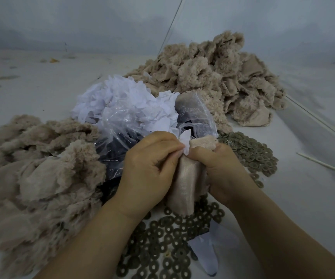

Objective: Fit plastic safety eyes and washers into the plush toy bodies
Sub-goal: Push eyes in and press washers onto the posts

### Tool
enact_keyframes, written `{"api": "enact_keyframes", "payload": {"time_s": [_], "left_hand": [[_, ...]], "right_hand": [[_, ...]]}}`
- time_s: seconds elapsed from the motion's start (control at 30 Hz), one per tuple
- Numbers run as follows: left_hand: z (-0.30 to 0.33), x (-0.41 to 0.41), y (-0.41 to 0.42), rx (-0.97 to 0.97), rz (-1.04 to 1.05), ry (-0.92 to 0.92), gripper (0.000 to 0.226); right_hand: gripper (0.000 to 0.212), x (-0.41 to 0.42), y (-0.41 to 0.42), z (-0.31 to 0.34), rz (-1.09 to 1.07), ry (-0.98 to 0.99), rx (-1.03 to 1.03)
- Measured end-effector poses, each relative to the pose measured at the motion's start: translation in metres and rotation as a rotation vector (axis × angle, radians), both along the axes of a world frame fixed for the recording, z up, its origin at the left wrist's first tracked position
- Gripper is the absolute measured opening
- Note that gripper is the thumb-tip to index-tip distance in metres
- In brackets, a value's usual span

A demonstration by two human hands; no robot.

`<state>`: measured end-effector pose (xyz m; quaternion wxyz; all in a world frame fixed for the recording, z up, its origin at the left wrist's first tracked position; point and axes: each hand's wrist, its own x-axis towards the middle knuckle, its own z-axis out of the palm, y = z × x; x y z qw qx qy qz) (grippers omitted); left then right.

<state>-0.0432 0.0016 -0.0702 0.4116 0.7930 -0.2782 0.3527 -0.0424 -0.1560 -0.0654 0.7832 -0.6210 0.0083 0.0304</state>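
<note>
Near the worktop's front edge, left hand [148,168] and right hand [221,170] both pinch the inside-out plush body [190,178] (soft, light, floppy), best gripped close beside its eye hole.

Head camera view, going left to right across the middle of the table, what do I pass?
Near plush pile → clear plastic bag → left hand → plush body held inside out by both hands → right hand → grey washers → thin white stick.
</note>
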Motion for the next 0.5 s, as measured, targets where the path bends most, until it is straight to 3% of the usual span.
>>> {"api": "enact_keyframes", "payload": {"time_s": [0.17,0.27,0.33,0.43,0.5], "left_hand": [[0.0026,-0.0026,0.0005,-0.06,-0.049,0.005,0.01],[0.0052,-0.0057,0.0005,-0.143,-0.111,0.075,0.019],[0.0059,-0.0051,-0.0002,-0.198,-0.122,0.14,0.015],[0.006,-0.0024,-0.0013,-0.235,-0.111,0.224,0.01],[0.0061,-0.0012,-0.0011,-0.237,-0.098,0.245,0.012]], "right_hand": [[0.007,-0.0009,0.0,0.0014,0.017,-0.004,0.025],[0.008,-0.0021,0.0,0.0021,0.028,-0.009,0.027],[0.017,-0.002,0.0006,0.0023,0.027,-0.005,0.004],[0.005,-0.0013,0.0007,0.0021,-0.005,-0.017,-0.046],[0.013,-0.0018,-0.0003,0.0026,-0.003,-0.015,-0.034]]}}
